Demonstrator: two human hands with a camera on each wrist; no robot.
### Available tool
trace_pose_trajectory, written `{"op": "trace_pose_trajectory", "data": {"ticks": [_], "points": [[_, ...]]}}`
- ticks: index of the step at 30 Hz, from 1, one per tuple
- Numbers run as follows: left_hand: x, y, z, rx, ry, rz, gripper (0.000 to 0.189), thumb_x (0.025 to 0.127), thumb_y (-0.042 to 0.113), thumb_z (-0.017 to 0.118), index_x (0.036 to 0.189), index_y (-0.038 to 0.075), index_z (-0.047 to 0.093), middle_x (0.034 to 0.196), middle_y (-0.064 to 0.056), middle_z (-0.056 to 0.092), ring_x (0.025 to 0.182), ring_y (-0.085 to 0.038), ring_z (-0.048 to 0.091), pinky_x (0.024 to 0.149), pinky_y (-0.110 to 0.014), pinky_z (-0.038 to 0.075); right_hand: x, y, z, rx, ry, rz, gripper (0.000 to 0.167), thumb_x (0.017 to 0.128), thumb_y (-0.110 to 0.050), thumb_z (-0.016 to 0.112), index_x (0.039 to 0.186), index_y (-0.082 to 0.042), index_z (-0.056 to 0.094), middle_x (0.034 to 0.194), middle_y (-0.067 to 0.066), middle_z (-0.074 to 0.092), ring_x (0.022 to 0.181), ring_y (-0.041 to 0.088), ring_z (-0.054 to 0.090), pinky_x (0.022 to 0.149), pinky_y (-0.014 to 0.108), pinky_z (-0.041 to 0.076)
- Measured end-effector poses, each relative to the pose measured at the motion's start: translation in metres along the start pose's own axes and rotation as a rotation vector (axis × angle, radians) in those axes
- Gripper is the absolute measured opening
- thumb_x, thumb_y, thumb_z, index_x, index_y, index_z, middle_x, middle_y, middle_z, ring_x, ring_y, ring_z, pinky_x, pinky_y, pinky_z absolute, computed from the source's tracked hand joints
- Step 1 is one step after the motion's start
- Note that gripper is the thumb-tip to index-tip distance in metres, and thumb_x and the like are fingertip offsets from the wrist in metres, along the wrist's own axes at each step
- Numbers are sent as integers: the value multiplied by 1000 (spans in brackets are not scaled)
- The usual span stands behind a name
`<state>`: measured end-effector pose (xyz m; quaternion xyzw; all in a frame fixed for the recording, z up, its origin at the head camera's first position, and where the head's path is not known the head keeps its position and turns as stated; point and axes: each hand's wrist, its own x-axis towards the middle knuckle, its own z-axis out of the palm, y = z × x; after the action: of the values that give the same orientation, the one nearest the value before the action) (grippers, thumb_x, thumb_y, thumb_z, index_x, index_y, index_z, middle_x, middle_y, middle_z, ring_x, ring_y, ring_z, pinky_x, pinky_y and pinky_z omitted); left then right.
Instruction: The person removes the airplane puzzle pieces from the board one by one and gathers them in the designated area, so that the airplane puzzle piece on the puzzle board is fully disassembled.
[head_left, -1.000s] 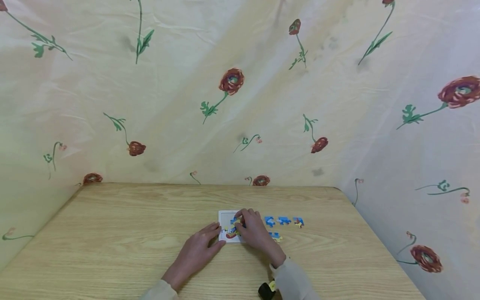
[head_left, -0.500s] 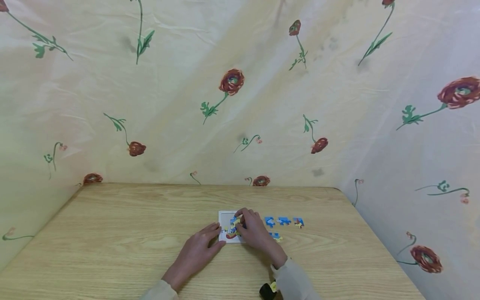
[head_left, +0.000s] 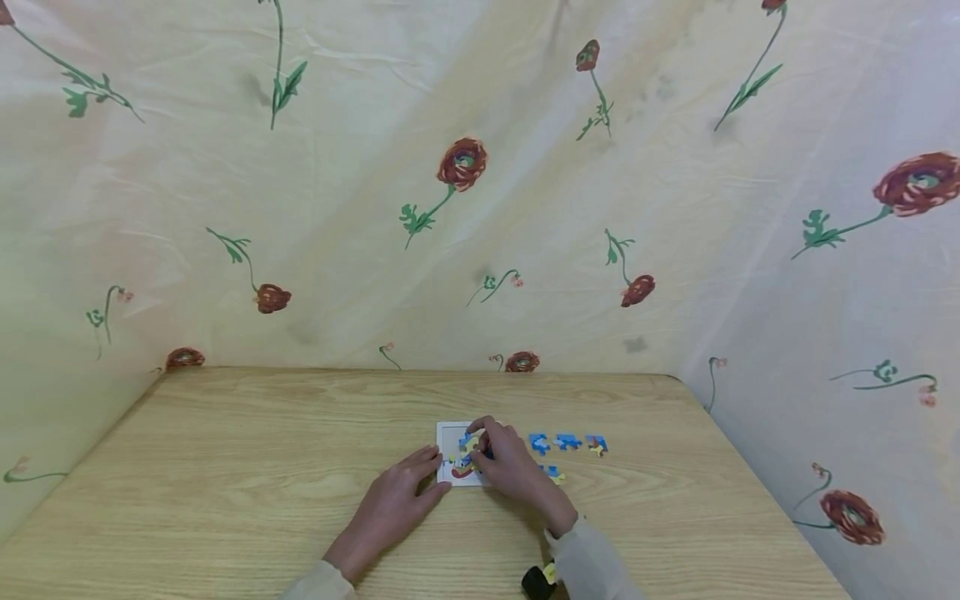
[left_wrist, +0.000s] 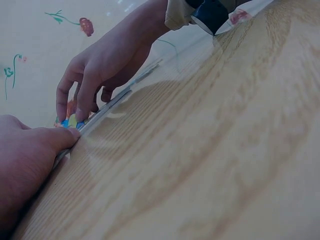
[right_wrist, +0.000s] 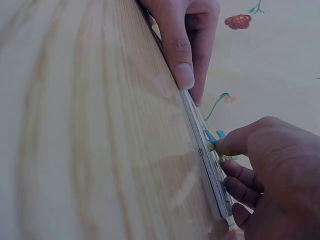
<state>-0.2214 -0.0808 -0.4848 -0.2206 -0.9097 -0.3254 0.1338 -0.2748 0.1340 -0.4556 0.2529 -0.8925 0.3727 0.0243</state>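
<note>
A white-bordered jigsaw board (head_left: 447, 429) lies on the table, with some coloured pieces in its lower part. My left hand (head_left: 397, 497) rests at its left side, fingers along the left edge and thumb by the near corner. In the right wrist view the left thumb (right_wrist: 184, 75) presses at the board's rim. Over the board, my right hand (head_left: 513, 462) pinches a blue and yellow puzzle piece (right_wrist: 212, 137) between thumb and fingers. That piece sits slightly tilted, close over the board. The right hand hides the board's right side.
Right of the board lie several loose puzzle pieces: a blue one (head_left: 538, 443), another blue one (head_left: 567, 442), a blue and red one (head_left: 597, 444) and a blue and yellow one (head_left: 553, 474). A dark device (head_left: 537, 582) sits by the right sleeve. Flowered cloth (head_left: 337, 317) surrounds the wooden table (head_left: 225, 467).
The right fingers and the pinched piece have shifted very slightly to the left over the board. My left hand and the loose pieces stay where they were.
</note>
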Motion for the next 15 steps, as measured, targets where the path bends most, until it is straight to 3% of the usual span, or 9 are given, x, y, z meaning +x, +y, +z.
{"op": "trace_pose_trajectory", "data": {"ticks": [15], "points": [[0, 1, 0, 3, 2, 0, 46, 100, 28, 71, 131, -5, 67, 143, -19, 60, 133, -35, 57, 106, -52, 48, -3, -1, -2, 60, -4, 10, 24, 101, 1, 61, 125, -2, 58, 88, 0, 52, 86, 19, 45, 76, 34, 38]]}}
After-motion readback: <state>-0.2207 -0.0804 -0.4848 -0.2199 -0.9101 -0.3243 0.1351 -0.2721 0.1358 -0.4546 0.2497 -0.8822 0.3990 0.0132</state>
